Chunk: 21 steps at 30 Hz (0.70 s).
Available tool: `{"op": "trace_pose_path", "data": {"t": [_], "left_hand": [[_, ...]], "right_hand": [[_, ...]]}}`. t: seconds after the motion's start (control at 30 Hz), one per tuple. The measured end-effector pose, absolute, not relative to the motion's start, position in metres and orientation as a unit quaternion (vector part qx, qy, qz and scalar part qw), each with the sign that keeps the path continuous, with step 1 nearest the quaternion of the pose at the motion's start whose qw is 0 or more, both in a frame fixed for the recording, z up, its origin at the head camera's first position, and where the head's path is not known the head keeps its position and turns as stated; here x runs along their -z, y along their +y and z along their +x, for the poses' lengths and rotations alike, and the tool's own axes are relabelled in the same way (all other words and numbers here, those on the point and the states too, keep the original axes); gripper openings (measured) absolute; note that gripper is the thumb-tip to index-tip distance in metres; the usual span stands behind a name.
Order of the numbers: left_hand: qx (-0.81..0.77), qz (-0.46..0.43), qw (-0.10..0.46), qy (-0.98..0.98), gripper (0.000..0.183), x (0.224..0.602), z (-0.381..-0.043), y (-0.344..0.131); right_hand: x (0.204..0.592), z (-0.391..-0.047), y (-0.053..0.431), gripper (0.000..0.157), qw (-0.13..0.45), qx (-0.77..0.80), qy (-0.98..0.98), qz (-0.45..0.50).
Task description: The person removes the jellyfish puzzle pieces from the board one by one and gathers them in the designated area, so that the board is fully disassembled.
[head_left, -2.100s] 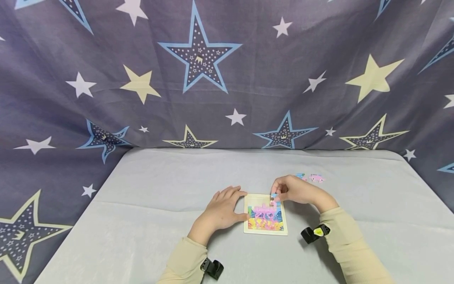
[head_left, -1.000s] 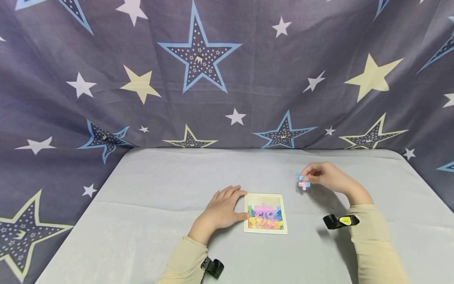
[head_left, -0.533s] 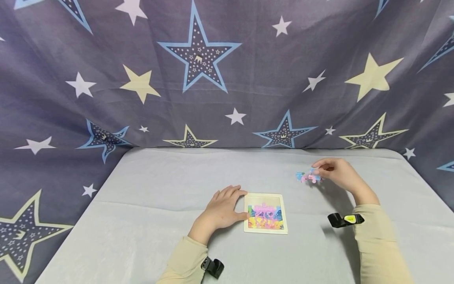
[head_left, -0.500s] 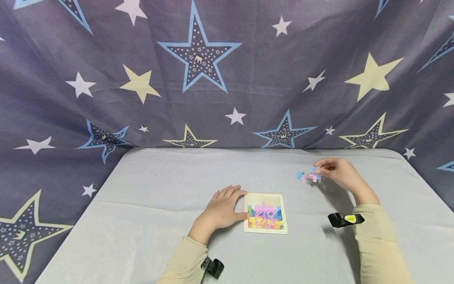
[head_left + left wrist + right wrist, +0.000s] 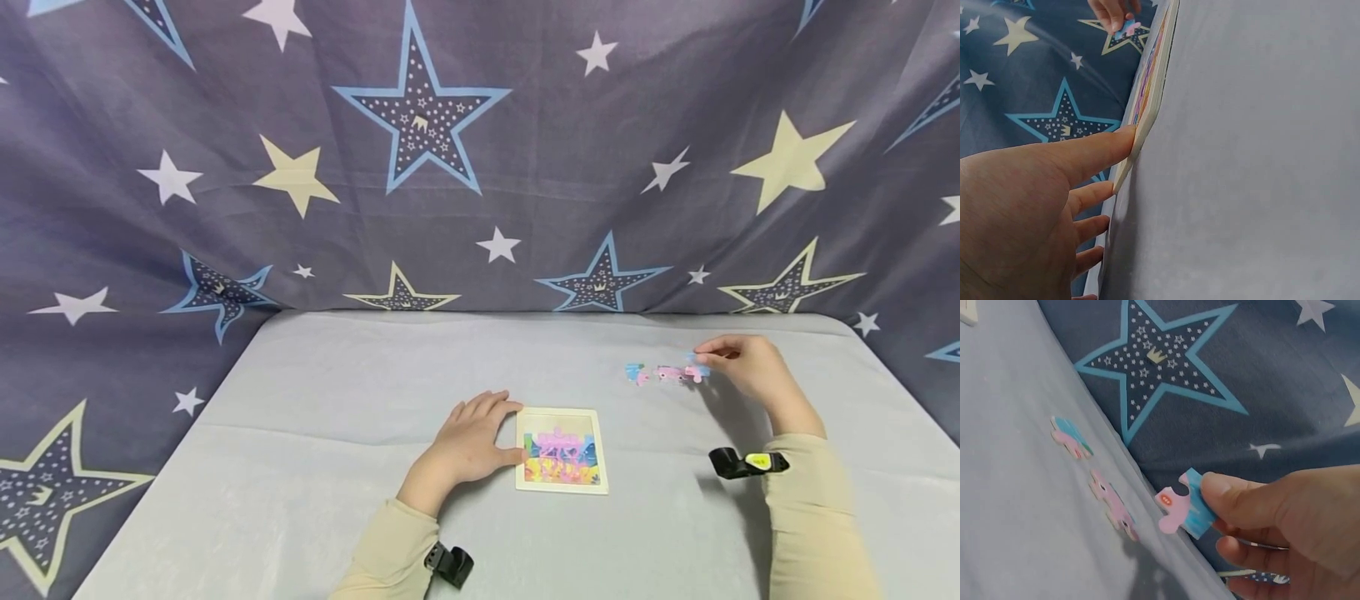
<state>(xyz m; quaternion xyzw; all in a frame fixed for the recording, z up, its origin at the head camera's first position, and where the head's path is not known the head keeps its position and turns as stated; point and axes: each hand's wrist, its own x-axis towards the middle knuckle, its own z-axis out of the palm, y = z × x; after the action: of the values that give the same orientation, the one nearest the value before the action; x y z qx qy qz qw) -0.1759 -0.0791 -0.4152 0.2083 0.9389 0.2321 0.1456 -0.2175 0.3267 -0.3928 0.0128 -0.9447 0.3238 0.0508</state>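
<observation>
In the head view, a shallow puzzle tray (image 5: 562,489) with a cream frame lies on the table; its lower part is filled with pink, blue and yellow pieces, and its upper part shows bare backing. My left hand (image 5: 471,442) rests at the tray's left edge, fingers spread, thumb on the frame. Up and to the right, my right hand (image 5: 750,367) pinches a pink-and-blue puzzle piece (image 5: 1179,506) between thumb and fingers, raised over the table. Beside it lie a pink puzzle piece (image 5: 1112,503) and a blue-and-pink puzzle piece (image 5: 1071,437).
A pale grey cloth covers the table (image 5: 337,500). Behind it hangs a dark curtain (image 5: 465,225) printed with stars, meeting the table's back edge. Both wrists carry black camera straps (image 5: 450,567).
My right hand has carried the piece from the tray's upper right corner away to the right, past the two loose pieces. My left hand has stayed at the tray.
</observation>
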Motion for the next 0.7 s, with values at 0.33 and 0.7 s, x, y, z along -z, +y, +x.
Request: {"op": "trace_pose_path", "data": {"t": [0.33, 0.7], "left_hand": [[-0.229, 0.211, 0.145, 0.939, 0.067, 0.414, -0.174, -0.077], [-0.228, 0.209, 0.147, 0.939, 0.067, 0.412, -0.174, -0.077]], "right_hand": [[0.404, -0.216, 0.341, 0.028, 0.066, -0.307, -0.949, 0.003], [0.417, -0.218, 0.341, 0.021, 0.082, -0.304, -0.949, -0.01]]}}
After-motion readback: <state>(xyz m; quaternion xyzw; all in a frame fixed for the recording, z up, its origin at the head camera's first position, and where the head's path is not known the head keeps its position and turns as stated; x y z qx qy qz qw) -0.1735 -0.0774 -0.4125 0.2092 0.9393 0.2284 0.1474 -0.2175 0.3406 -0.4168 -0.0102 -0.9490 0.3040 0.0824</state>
